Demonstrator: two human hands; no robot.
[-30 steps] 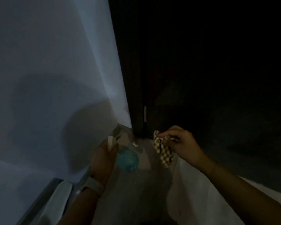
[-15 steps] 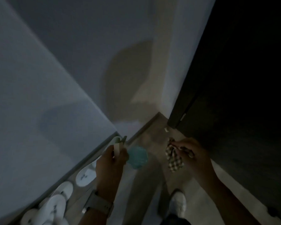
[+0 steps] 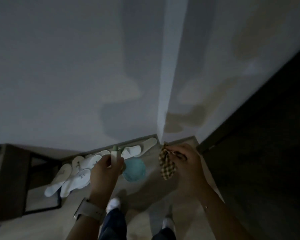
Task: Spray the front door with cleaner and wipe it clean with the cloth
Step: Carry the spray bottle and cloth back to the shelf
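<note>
In dim light my left hand (image 3: 105,172) grips a spray bottle (image 3: 134,169) by its pale neck, with the round teal body hanging to the right of my fingers. My right hand (image 3: 185,163) pinches a checked brown-and-cream cloth (image 3: 166,164) that dangles from my fingers. The dark front door (image 3: 267,144) fills the right edge of the view, a little to the right of my right hand. Neither hand touches the door.
White walls meet at a corner (image 3: 161,118) straight ahead. Several white slippers (image 3: 80,172) lie along the skirting on the left. A dark low cabinet (image 3: 9,181) stands at the far left. My feet in white shoes (image 3: 113,204) stand on the pale floor.
The view has swung left away from the door, which went from the centre to the right edge. Slippers and the cabinet came into sight. Both hands keep their hold on bottle and cloth.
</note>
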